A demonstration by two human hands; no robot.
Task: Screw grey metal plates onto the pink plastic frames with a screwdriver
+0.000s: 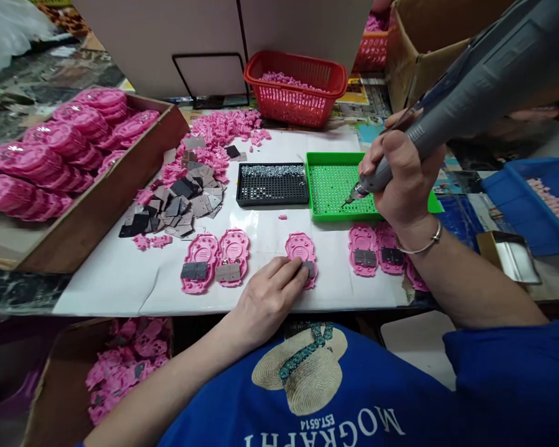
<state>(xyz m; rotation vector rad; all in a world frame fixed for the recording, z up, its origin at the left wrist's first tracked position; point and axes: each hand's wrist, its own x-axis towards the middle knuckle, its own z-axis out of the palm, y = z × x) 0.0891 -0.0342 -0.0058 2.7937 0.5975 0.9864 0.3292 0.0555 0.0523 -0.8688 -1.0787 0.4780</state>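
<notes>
My right hand [405,167] is wrapped round a grey electric screwdriver [466,93], its bit pointing down into a green perforated tray [317,213] of screws. Whether the bit touches a screw is too small to tell. My left hand [270,292] lies on a pink plastic shell [300,245], fingers together and holding down a dark grey plate [309,269] at its lower part. To the left are two more pink shells [202,248], one with a dark plate and one with a taupe plate. Several shells with dark plates [364,257] lie to the right, partly behind my right forearm.
A black screw tray [272,202] stands beside the green one. Loose grey plates [181,202] and small pink parts [223,127] are heaped left. A red basket [295,102] stands behind, a cardboard box of pink shells [121,167] at left, a blue bin [517,205] at right.
</notes>
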